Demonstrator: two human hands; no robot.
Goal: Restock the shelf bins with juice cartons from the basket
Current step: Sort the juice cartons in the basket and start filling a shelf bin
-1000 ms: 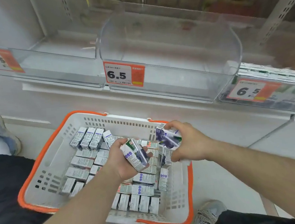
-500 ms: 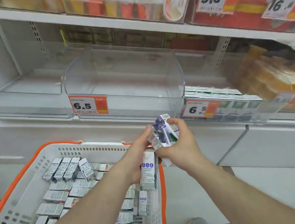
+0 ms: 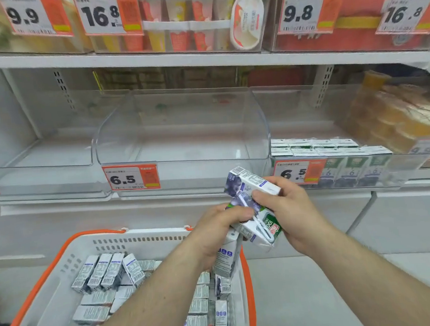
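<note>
We have both hands up in front of the shelf, each gripping juice cartons. Our right hand (image 3: pixel 288 212) curls round two cartons (image 3: pixel 252 185) — one tilted above the other — while our left hand (image 3: pixel 222 227) holds another carton (image 3: pixel 226 259) hanging below it, just over the basket (image 3: pixel 142 238) rim. The basket, low at left, holds many more cartons. The clear middle bin (image 3: pixel 179 129) stands behind our hands — the bin to its right (image 3: pixel 339 167) holds a row of cartons.

Head-worn view, forward and down, close over basket (image 3: pixel 147 237) and shelf bins (image 3: pixel 181 145)
</note>
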